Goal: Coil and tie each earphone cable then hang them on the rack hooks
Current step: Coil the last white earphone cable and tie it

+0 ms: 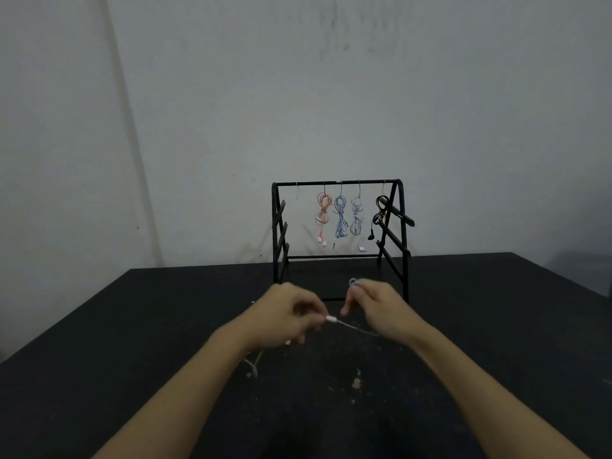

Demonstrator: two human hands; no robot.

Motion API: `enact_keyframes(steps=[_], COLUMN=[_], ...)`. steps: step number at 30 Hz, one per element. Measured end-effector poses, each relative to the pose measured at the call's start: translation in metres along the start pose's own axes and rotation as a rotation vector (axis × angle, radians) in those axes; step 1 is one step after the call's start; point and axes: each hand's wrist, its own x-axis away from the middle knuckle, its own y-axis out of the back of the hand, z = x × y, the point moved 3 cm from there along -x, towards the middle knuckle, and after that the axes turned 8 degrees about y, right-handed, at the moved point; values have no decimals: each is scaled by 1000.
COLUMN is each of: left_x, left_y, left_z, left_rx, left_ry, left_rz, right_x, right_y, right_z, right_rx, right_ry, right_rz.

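A pale earphone cable point(351, 327) stretches between my two hands above the black table point(132, 342). My left hand point(284, 314) pinches it near a small white inline piece. My right hand point(376, 306) holds a small coil of the same cable, which sticks out above its fingers. The cable's loose end hangs below my left wrist onto the table. Behind stands the black rack point(339, 183) with several coiled earphones on its hooks: pink point(323, 215), blue point(340, 217), white point(356, 218) and black point(380, 212). The leftmost hook point(297, 190) hangs bare.
The rack stands at the table's far edge against a grey wall. Short black pegs jut from both rack sides. Small pale scraps point(356, 382) lie on the table in front of me.
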Motion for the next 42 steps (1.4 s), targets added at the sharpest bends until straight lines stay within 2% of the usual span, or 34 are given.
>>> enact_keyframes(steps=[2, 4, 8, 10, 13, 15, 17, 20, 23, 27, 30, 36, 39, 42], left_x=[-6, -10, -10, -10, -9, -9, -8, -6, -4, 0, 5, 25, 29, 27], left_y=[8, 10, 9, 6, 0, -7, -14, -22, -29, -34, -44, -50, -43, -36], left_z=[-10, -17, -18, -17, -14, -14, -17, -22, -21, -3, 12, 31, 35, 36], left_rx=[-23, 78, 269, 361, 602, 852, 970, 883, 825, 646, 504, 529, 427, 272], left_ry=[-93, -131, -79, -58, 17, 85, 117, 65, -15, 43, 83, 104, 141, 166], left_rz=[-178, -323, -496, -531, -570, -533, -472, -375, -316, -377, -278, 201, 297, 310], right_x=[3, 5, 5, 6, 7, 6, 5, 2, -1, -2, -4, -10, -7, -2], right_y=[-11, -20, -21, -19, -22, -25, -25, -24, -24, -18, -13, 1, 1, -4], right_z=[11, 22, 31, 33, 41, 43, 40, 33, 29, 28, 24, 3, -1, 2], right_rx=[-53, -208, -563, -588, -471, -443, -515, -712, -892, -1137, -1255, -1155, -1278, -1247], right_ry=[55, 89, 43, 27, 123, 160, 111, -28, -128, -171, -190, -262, -297, -343], right_rz=[62, 91, -18, -24, 10, -15, -91, -187, -198, -184, -196, -329, -357, -265])
